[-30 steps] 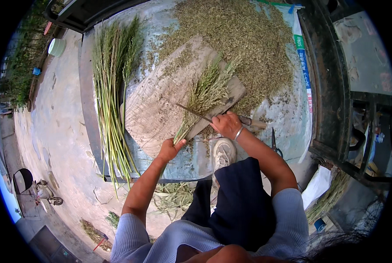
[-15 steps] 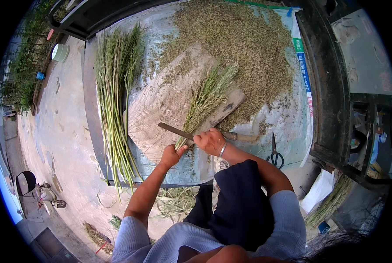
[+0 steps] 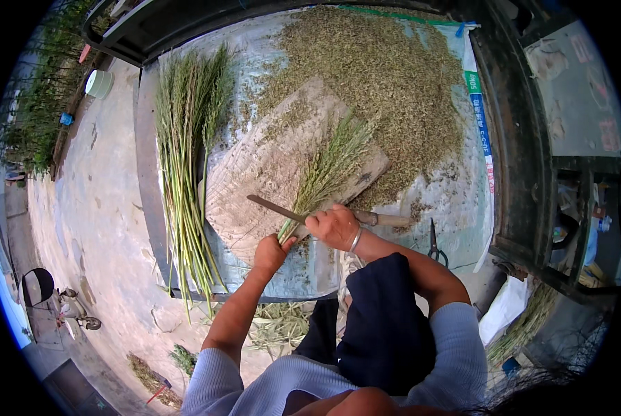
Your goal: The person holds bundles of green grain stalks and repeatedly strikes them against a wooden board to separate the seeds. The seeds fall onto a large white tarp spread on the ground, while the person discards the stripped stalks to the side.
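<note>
My left hand (image 3: 271, 254) is closed around the cut ends of a small bunch of green seed-headed stalks (image 3: 328, 166). The bunch slants away to the right over a worn wooden board (image 3: 244, 173). In my right hand (image 3: 333, 227) is a long narrow knife (image 3: 276, 207); its dark blade points left and crosses the stalks just beyond my left hand. A pale wooden handle (image 3: 387, 220) sticks out to the right of my right hand; whether it belongs to the blade is hidden. Loose seed (image 3: 380, 76) lies heaped past the board.
A larger bundle of long stalks (image 3: 185, 159) lies on the left of the plastic sheet (image 3: 290, 274). Black-handled scissors (image 3: 435, 246) rest right of my forearm. A dark metal frame (image 3: 515, 159) borders the right side. Stripped leaves (image 3: 283, 322) litter the ground below.
The whole view has shifted slightly downward. Both hands keep their hold, and the blade lies across the stalks in nearly the same place.
</note>
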Demonstrator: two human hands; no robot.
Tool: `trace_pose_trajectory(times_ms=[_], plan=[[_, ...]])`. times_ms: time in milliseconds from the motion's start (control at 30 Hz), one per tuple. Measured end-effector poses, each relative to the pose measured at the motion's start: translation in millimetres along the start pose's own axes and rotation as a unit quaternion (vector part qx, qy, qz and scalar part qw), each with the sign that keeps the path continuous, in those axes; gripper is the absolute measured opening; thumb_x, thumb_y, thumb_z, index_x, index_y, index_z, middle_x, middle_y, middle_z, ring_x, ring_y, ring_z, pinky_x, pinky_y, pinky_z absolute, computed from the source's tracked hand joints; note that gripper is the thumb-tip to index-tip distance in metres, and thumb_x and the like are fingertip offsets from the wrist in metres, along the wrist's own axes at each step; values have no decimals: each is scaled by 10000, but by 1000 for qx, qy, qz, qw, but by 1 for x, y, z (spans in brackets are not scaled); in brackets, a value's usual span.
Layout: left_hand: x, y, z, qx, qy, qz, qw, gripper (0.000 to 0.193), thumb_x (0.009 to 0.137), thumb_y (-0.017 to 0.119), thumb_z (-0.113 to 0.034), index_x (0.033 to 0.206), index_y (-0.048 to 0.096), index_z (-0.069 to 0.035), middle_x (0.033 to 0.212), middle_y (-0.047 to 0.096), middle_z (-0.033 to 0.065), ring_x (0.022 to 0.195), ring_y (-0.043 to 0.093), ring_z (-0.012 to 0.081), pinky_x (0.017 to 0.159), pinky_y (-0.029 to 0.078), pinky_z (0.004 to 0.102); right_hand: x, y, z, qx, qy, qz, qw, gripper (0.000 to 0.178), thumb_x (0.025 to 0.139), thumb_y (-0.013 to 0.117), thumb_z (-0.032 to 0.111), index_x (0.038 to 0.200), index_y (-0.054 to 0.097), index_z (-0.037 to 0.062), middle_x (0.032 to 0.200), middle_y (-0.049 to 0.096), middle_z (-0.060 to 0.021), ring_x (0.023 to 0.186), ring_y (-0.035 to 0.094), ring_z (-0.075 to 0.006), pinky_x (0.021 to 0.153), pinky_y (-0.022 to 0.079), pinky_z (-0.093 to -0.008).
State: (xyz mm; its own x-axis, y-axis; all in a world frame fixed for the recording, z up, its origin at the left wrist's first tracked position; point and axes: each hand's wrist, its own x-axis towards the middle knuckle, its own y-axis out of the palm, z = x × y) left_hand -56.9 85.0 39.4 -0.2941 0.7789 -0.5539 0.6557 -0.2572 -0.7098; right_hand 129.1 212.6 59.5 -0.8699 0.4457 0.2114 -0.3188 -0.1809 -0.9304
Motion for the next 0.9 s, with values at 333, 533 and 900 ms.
trace_pose_trajectory(times_ms=[333,533,900], plan=[[-7,6,19,-66,6,36,997,555,790,641,-492,714,595,56,647,589,254,646,598,410,601,462,446,-35,-38,-179,-166,298,33,940,220,850,587,263,772,478,89,574,577,-93,508,583,-292,475,456,-426],[-3,12,35,-107,-18,38,993,555,782,662,-477,689,609,67,604,578,250,594,602,377,578,461,427,-14,-32,-65,-40,135,-147,979,245,811,637,271,755,467,103,569,492,-59,475,517,-251,489,400,-356],[-32,-11,8,-365,-205,238,876,434,839,626,-447,665,416,-109,481,362,-22,359,301,94,330,225,278,-26,-12,-173,-149,211,31,965,202,850,567,248,770,496,77,625,607,-118,541,608,-291,471,477,-408]])
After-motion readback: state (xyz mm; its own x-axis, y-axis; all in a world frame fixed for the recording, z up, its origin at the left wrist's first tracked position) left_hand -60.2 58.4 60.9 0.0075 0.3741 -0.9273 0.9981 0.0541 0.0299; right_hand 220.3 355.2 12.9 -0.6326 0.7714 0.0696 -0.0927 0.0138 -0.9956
